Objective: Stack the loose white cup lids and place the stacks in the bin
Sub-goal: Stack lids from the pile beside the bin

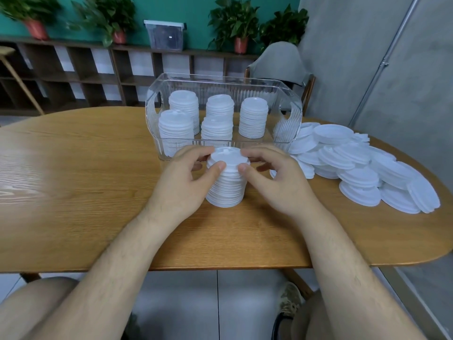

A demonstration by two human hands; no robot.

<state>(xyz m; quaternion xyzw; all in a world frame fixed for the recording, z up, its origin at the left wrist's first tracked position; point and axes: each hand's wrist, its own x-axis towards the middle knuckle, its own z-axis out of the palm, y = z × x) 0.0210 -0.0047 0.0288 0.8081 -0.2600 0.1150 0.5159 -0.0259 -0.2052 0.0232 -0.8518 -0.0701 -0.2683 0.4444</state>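
Stack of white lids, upright on the surface, just in front of the clear bin and between the two hands. Risks, as judged: both hands hold only the upper lids, so a lift from there could pull the top away and leave the lower part behind, or let it fan out and topple. The column is tall and narrow, so a nudge to its base or a knock on the bin's near wall could spill it. The free space beside the five stacks already in the bin looks tight. Loose lids lie heaped near the right, well within elbow reach. Grip, left hand: narrow, thumb on the near side, fingers curled behind the top lids. Grip, right hand: likewise narrow, mirrored, pinching the same top section.
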